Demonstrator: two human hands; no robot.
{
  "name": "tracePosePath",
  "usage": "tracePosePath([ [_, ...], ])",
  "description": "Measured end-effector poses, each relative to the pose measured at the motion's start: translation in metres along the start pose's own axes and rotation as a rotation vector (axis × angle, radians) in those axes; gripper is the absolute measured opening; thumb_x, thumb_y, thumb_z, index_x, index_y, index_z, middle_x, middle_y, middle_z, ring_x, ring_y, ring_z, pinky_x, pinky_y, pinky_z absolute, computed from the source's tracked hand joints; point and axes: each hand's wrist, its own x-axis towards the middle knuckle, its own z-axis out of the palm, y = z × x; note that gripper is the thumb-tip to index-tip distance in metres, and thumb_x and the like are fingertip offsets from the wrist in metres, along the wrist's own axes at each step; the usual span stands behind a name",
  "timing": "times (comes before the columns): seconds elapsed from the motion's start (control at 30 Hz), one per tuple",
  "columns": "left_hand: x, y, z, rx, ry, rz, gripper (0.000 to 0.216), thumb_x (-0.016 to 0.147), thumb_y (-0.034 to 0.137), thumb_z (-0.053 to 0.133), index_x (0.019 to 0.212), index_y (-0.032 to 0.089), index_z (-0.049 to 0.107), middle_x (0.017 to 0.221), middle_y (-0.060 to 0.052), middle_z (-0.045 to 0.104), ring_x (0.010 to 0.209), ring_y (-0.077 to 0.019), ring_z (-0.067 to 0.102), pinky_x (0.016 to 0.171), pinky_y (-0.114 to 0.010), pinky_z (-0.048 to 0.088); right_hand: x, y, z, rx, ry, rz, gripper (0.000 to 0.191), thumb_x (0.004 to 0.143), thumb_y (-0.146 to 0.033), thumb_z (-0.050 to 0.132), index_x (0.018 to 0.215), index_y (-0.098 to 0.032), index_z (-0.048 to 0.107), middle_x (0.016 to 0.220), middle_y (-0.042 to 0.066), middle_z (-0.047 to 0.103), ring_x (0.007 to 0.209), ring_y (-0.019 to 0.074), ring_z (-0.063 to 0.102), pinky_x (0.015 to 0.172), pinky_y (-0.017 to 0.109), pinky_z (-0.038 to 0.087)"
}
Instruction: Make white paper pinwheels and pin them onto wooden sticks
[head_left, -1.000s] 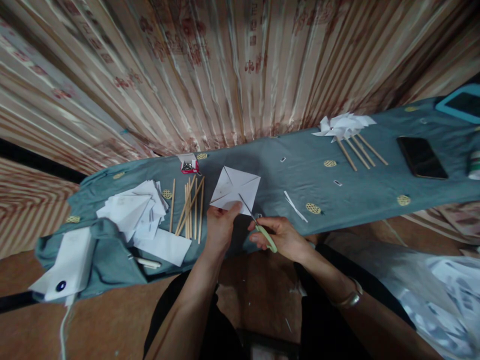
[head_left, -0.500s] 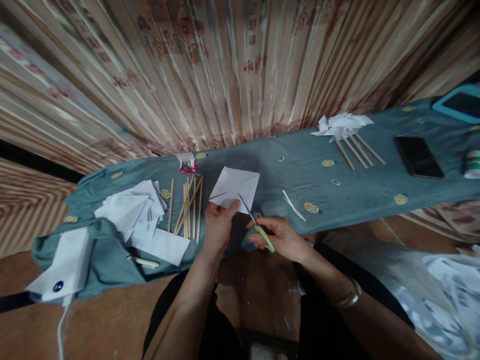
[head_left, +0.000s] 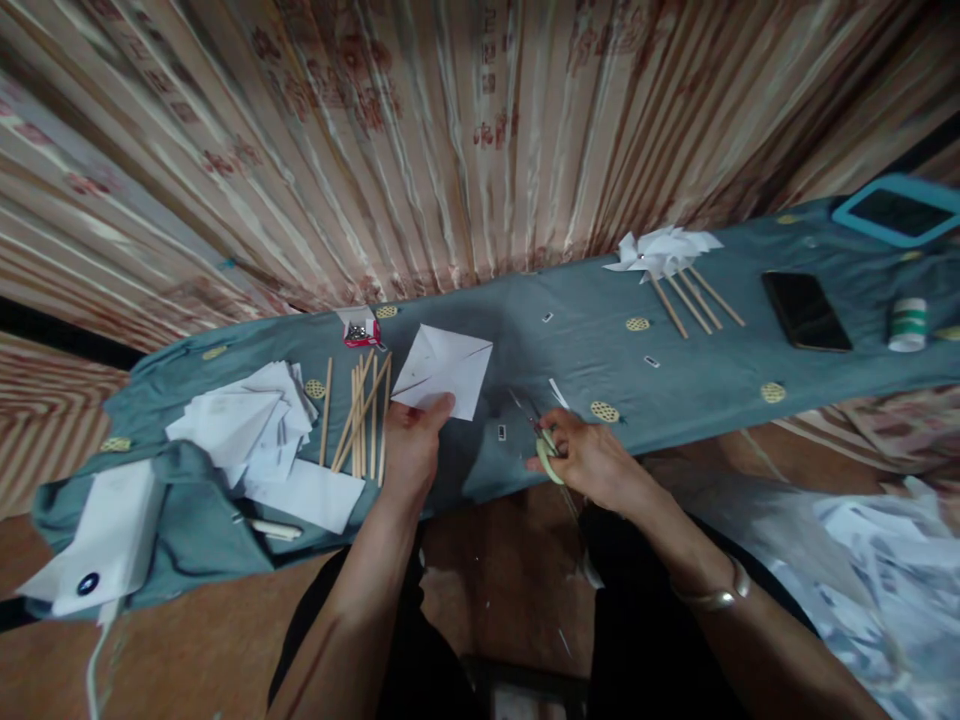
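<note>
- Your left hand [head_left: 411, 445] is clamped on the near edge of the paper square [head_left: 442, 365], thumb on top, probably to keep the sheet steady while leaving most of its face free.
- That square is just right of the loose sticks [head_left: 358, 425]; dark lines on it run in from 2 corners and look like slits, though you can't tell cut from crease everywhere.
- Your right hand [head_left: 589, 455] is closed around the green-handled scissors [head_left: 550, 465], farther right of the sticks and apart from the paper; they gape slightly and point away from you, a grip that seems suited to snipping.
- Left of the sticks you have a fanned paper pile [head_left: 247, 415], perhaps put there to suit your left hand.
- Beyond the sticks' far ends is an open red box [head_left: 361, 332], its small metal pieces exposed, presumably for easy picking.
- Well right of the sticks lie overlapping white pinwheels [head_left: 671, 250] on 4 handles, seemingly set aside so their folds aren't crushed.
</note>
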Motion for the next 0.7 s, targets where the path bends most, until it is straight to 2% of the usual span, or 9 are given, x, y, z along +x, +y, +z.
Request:
tracePosePath([
  [0.1, -0.005, -0.005, 0.003, -0.067, -0.036, -0.051, 0.04, 0.058, 0.029, 0.08, 0.094, 0.015, 0.07, 0.093, -0.007, 0.075, 0.097, -0.0255, 0.069, 0.095, -0.04, 0.051, 0.005, 0.012, -0.013, -0.174, 0.104, 0.018, 0.033, 0.081, -0.029, 0.069, 0.11, -0.018, 0.06, 0.081, 0.004, 0.075, 0.075, 0.0233, 0.073, 0.065, 0.028, 0.045],
  [0.23, -0.016, -0.015, 0.012, -0.043, -0.093, -0.132, 0.039, 0.055, 0.03, 0.081, 0.09, 0.014, 0.072, 0.092, -0.008, 0.076, 0.092, -0.0253, 0.069, 0.092, -0.039, 0.051, 0.011, 0.029, -0.026, -0.383, 0.193, 0.086, 0.038, 0.085, -0.034, 0.065, 0.116, -0.014, 0.059, 0.078, 0.008, 0.075, 0.074, 0.028, 0.073, 0.063, 0.031, 0.045],
  [0.4, -0.027, -0.027, 0.02, -0.004, -0.159, -0.23, 0.037, 0.054, 0.031, 0.082, 0.085, 0.013, 0.071, 0.089, -0.009, 0.076, 0.085, -0.0246, 0.069, 0.086, -0.039, 0.053, 0.015, 0.039, -0.031, -0.427, 0.216, 0.083, 0.042, 0.086, -0.029, 0.064, 0.125, -0.015, 0.059, 0.084, 0.008, 0.077, 0.08, 0.0263, 0.074, 0.067, 0.029, 0.048],
  [0.53, -0.031, -0.036, 0.021, 0.023, -0.174, -0.268, 0.036, 0.051, 0.033, 0.083, 0.078, 0.014, 0.068, 0.079, -0.006, 0.074, 0.08, -0.0236, 0.068, 0.084, -0.038, 0.052, 0.017, 0.041, -0.032, -0.526, 0.275, 0.092, 0.043, 0.091, -0.027, 0.059, 0.129, -0.007, 0.056, 0.091, 0.016, 0.077, 0.084, 0.0294, 0.074, 0.072, 0.033, 0.05],
  [0.7, -0.035, -0.037, 0.022, -0.013, -0.245, -0.29, 0.039, 0.053, 0.032, 0.082, 0.085, 0.016, 0.066, 0.086, -0.004, 0.073, 0.082, -0.0204, 0.067, 0.083, -0.035, 0.052, 0.019, 0.041, -0.034, -0.579, 0.284, 0.082, 0.042, 0.093, -0.027, 0.053, 0.13, -0.006, 0.056, 0.101, 0.02, 0.075, 0.093, 0.0296, 0.071, 0.078, 0.034, 0.05],
])
